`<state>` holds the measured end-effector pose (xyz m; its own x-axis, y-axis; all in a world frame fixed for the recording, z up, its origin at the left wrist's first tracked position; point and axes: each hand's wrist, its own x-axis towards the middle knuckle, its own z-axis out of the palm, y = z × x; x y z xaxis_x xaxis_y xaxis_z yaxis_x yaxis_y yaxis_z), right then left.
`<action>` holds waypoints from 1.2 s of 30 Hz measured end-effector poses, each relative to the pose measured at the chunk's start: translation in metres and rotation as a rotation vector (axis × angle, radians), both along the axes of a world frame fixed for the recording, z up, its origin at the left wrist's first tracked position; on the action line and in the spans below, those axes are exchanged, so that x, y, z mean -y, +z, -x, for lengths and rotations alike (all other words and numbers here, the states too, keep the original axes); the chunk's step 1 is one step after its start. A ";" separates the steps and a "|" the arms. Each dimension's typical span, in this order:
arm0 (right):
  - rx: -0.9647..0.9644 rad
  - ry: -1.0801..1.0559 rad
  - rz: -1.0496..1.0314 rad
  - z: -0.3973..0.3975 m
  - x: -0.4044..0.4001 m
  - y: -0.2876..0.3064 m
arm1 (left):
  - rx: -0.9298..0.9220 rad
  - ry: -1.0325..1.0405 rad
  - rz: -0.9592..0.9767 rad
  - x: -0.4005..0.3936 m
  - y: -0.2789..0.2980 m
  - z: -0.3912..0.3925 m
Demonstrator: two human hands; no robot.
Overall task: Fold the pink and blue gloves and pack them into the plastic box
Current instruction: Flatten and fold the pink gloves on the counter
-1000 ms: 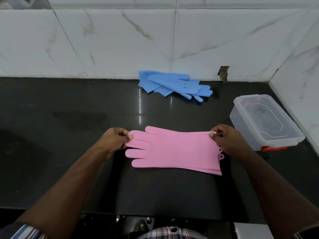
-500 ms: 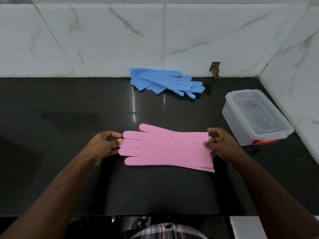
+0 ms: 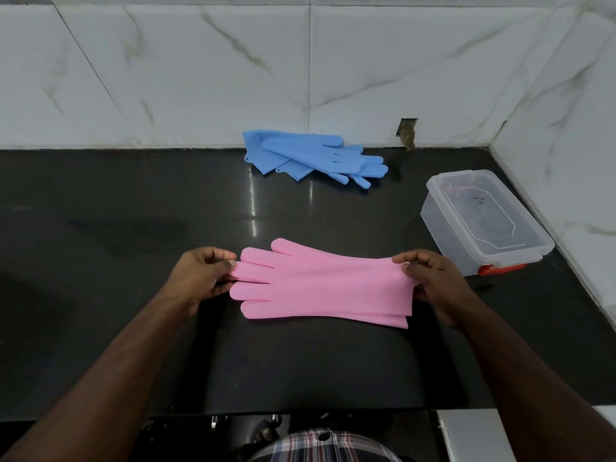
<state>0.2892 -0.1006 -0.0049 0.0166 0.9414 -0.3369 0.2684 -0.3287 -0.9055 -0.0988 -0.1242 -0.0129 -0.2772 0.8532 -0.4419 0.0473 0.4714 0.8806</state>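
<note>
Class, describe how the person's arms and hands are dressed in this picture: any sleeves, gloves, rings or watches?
Both forearms are bare, with no sleeves in view. The left hand and right hand wear no gloves, and no ring or watch shows. A checked shirt shows at the bottom edge.

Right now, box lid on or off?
On. The clear lid sits flat across the plastic box, red latch at its near end.

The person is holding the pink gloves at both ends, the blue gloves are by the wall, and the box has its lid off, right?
Not quite: the box has its lid on, as the head view shows. The rest is right: the left hand and right hand hold the pink gloves at both ends, and the blue gloves lie by the wall.
</note>
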 end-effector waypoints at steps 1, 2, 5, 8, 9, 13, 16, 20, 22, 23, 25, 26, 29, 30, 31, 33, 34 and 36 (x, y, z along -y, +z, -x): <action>0.006 0.025 0.010 -0.002 0.000 -0.001 | -0.012 0.002 0.008 0.000 -0.001 0.000; 0.043 0.057 0.005 -0.003 0.001 0.000 | -0.021 0.003 0.015 0.000 -0.001 0.000; 0.140 0.094 0.033 -0.006 0.001 0.001 | -0.028 -0.011 0.028 0.001 -0.001 0.000; 0.014 0.008 0.175 -0.003 0.004 0.001 | -0.040 -0.014 0.023 0.002 0.000 0.000; -0.001 0.000 0.205 -0.002 0.005 -0.001 | -0.048 -0.008 0.013 0.002 0.000 0.000; 0.251 0.067 0.123 0.001 0.010 -0.008 | -0.188 -0.005 -0.009 0.003 0.001 -0.003; 0.364 0.066 0.019 0.004 0.009 -0.008 | -0.561 -0.099 -0.068 -0.006 0.007 -0.009; 0.408 -0.013 -0.027 0.007 0.000 -0.008 | -0.738 -0.281 -0.189 -0.027 0.021 -0.035; 0.393 -0.051 -0.036 0.010 -0.001 -0.011 | -0.746 -0.361 -0.185 -0.040 0.021 -0.045; 0.378 -0.078 -0.041 0.010 -0.002 -0.013 | -0.736 -0.393 -0.164 -0.046 0.019 -0.048; 0.337 -0.146 -0.055 0.011 -0.002 -0.017 | -0.734 -0.447 -0.120 -0.056 0.014 -0.051; 0.318 -0.180 -0.058 0.012 -0.002 -0.018 | -0.740 -0.465 -0.106 -0.059 0.012 -0.052; 0.286 -0.244 -0.057 0.013 -0.003 -0.021 | -0.729 -0.470 -0.104 -0.063 0.009 -0.053; 0.285 -0.248 -0.064 0.014 -0.003 -0.020 | -0.728 -0.469 -0.107 -0.064 0.010 -0.053; 0.284 -0.247 -0.078 0.014 -0.003 -0.020 | -0.737 -0.471 -0.107 -0.065 0.011 -0.054; 0.274 -0.251 -0.109 0.015 -0.005 -0.020 | -0.766 -0.470 -0.097 -0.067 0.013 -0.055; 0.276 -0.251 -0.119 0.016 -0.005 -0.019 | -0.776 -0.465 -0.095 -0.068 0.013 -0.056; 0.301 -0.247 -0.129 0.018 -0.006 -0.019 | -0.780 -0.452 -0.096 -0.070 0.014 -0.057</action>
<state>0.2717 -0.0948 -0.0237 0.3268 0.9311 -0.1619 0.4548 -0.3051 -0.8367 -0.0419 -0.0545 0.0014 -0.0980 0.9769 -0.1901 0.8096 0.1894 0.5556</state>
